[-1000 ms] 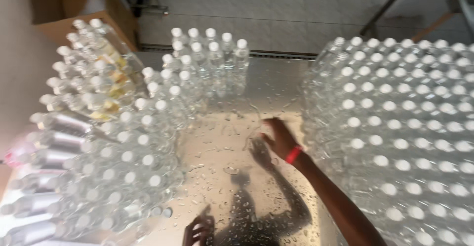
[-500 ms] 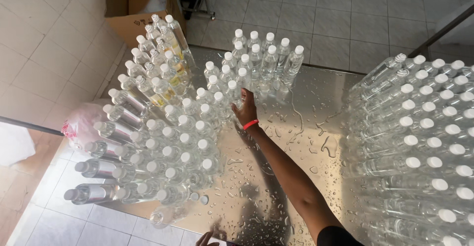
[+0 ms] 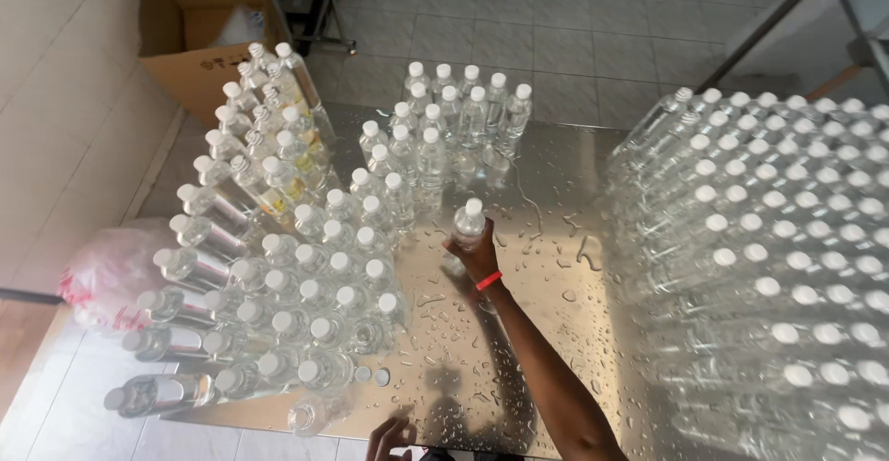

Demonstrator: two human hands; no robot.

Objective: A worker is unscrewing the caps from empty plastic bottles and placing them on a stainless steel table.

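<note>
My right hand (image 3: 479,263), with a red band at the wrist, is closed around a clear plastic bottle with a white cap (image 3: 469,223). The bottle stands upright on the wet steel table (image 3: 556,331), between the bottle groups. My left hand (image 3: 390,437) shows only at the bottom edge, fingers apart, holding nothing. It hovers near the table's front edge, close to a clear bottle without a cap (image 3: 310,415).
Capped clear bottles crowd the table: a large group at the left (image 3: 278,276), a smaller block at the back (image 3: 454,118), and a dense mass at the right (image 3: 769,267). Two loose caps (image 3: 370,375) lie in front. A cardboard box (image 3: 185,44) and a pink bag (image 3: 106,276) sit left.
My right hand reached from the table's middle to the left bottle group, then drew back, and now grips one bottle. The view has tilted down and widened.
</note>
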